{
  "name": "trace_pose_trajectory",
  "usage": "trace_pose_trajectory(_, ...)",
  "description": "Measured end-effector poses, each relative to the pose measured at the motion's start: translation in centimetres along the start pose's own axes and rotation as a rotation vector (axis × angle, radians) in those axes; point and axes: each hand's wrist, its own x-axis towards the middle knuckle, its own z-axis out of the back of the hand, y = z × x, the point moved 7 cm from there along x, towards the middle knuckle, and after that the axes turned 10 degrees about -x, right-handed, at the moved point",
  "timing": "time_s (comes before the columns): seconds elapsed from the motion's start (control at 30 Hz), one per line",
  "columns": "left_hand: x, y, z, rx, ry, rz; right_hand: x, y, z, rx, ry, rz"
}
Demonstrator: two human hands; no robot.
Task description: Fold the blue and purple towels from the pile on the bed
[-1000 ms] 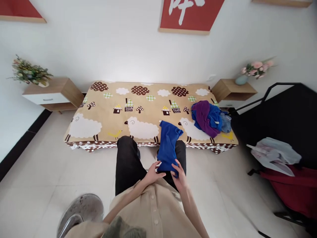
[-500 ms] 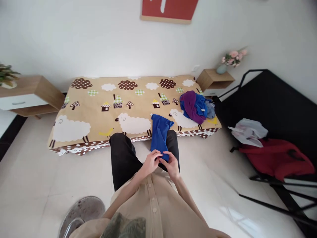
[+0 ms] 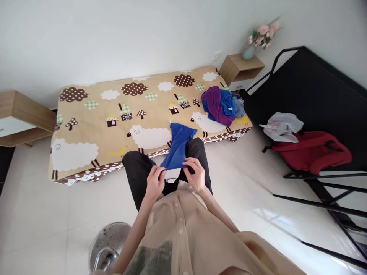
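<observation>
A blue cloth (image 3: pixel 179 147) stretches from the near edge of the bed down over my lap. My left hand (image 3: pixel 156 182) pinches its near left corner, and my right hand (image 3: pixel 195 173) pinches the near right corner. Between the two hands the near edge is pulled nearly straight. The cloth's far end lies on the patterned bedspread (image 3: pixel 109 131), beside a printed sheep. To the right on the bed sits a crumpled pile of purple and blue cloths (image 3: pixel 219 105).
Wooden nightstands stand at the left (image 3: pixel 17 110) and right (image 3: pixel 243 70), the right one with a flower vase (image 3: pixel 249 52). On a black frame bed (image 3: pixel 323 91) at the right lie a red backpack (image 3: pixel 312 151) and a white plastic bag (image 3: pixel 283 126). A round metal stool base (image 3: pixel 107 236) is below left.
My hands have moved apart, the left one going left, and the cloth's near edge is now spread between them. The camera view has tilted and shifted.
</observation>
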Motion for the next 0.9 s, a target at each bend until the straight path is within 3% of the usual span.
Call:
trace_pose_trajectory(0.1,-0.4,-1.3,0.1,0.041,-0.002,-0.008,-0.6,2.0,-1.6,0.079,0.056,0.11)
trace_pose_trajectory(0.23,-0.9,-2.5,-1.2,-0.006,0.068,-0.067,-2.0,3.3,-3.9,0.119,0.129,0.162)
trace_pose_trajectory(0.37,-1.1,-2.4,-1.5,-0.022,0.092,-0.062,-2.5,3.5,-4.1,0.19,0.119,0.149)
trace_pose_trajectory(0.57,-1.1,-4.6,1.2,-0.096,0.059,-0.14,-2.4,2.9,-4.4,0.222,0.318,0.237)
trace_pose_trajectory(0.73,-1.2,-6.9,2.9,-0.069,0.026,-0.289,-2.6,-0.7,-6.9,-0.05,0.53,0.428)
trace_pose_trajectory(0.83,-1.3,-8.2,4.1,-0.113,-0.027,-0.369,-1.1,-5.1,-8.1,-0.247,0.634,0.416)
trace_pose_trajectory(0.9,-1.1,-9.2,5.9,-0.187,-0.019,-0.352,0.4,-8.2,-8.1,-0.353,0.673,0.365)
